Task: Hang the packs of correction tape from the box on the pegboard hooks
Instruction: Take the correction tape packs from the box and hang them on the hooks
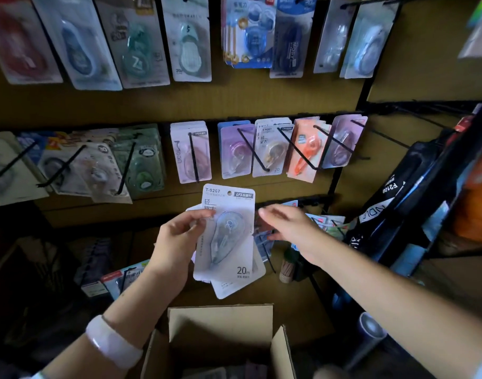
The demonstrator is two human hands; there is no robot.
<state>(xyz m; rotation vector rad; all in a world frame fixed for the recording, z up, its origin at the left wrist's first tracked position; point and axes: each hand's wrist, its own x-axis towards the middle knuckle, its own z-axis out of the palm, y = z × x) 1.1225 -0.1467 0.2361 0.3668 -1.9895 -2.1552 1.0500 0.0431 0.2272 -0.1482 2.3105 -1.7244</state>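
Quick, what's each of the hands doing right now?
Left hand: closed on a small stack of tape packs.
Right hand: open, fingers spread, holding nothing, beside the packs.

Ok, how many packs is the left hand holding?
3 visible: the front pack marked T-9267, a second pack fanned behind its lower right corner, a third pack peeking behind its upper left edge. More may be hidden.

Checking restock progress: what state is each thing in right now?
Left hand: grip shut on a fanned stack of packs.
Stack of packs: held up, not yet hung.
Right hand: open, empty, beside the stack.
Cardboard box: flaps open.
Matching T-9267 hook: already holding packs.
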